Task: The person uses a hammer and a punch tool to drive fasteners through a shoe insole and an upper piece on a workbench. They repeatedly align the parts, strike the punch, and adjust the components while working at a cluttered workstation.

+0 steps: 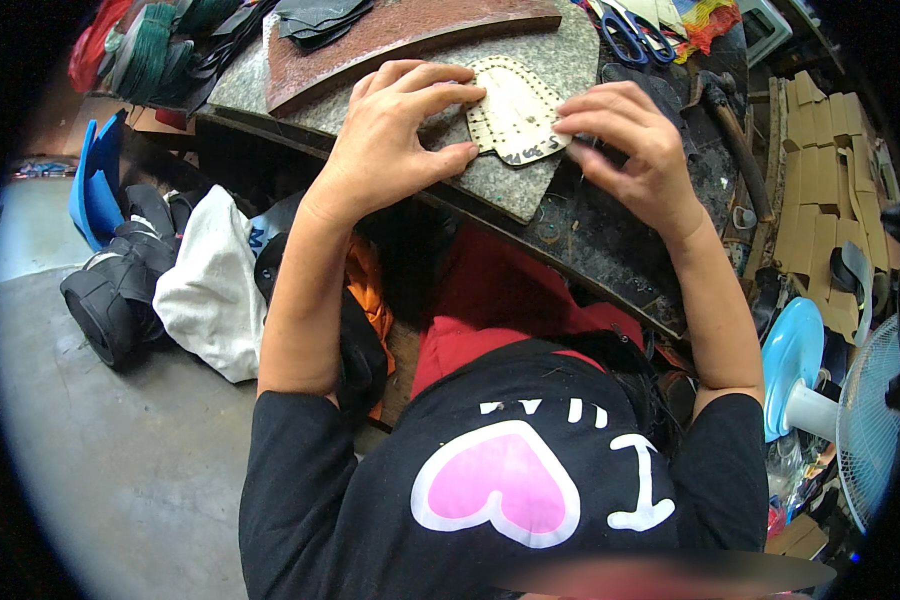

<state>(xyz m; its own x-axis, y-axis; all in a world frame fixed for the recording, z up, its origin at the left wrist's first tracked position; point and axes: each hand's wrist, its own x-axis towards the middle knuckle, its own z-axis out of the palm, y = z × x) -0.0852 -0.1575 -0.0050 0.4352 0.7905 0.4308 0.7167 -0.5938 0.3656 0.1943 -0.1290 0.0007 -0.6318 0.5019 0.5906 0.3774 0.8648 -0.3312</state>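
A cream, rounded template (515,105) with small holes along its edge and dark handwriting near its lower side lies on a speckled stone slab (540,190). A dark edge shows beneath it, perhaps a piece of dark material. My left hand (395,130) grips the template's left side, fingertips at its upper left and the thumb at its lower left. From the other side, my right hand (630,140) pinches the right edge between bent fingers and thumb.
Behind the template is a curved reddish-brown board (400,45) bearing dark cut pieces (320,20). Blue-handled scissors (635,35) lie at the back right, near a wooden-handled hammer (735,140). Stacked tan cardboard pieces (820,160) and a fan (870,420) stand at the right.
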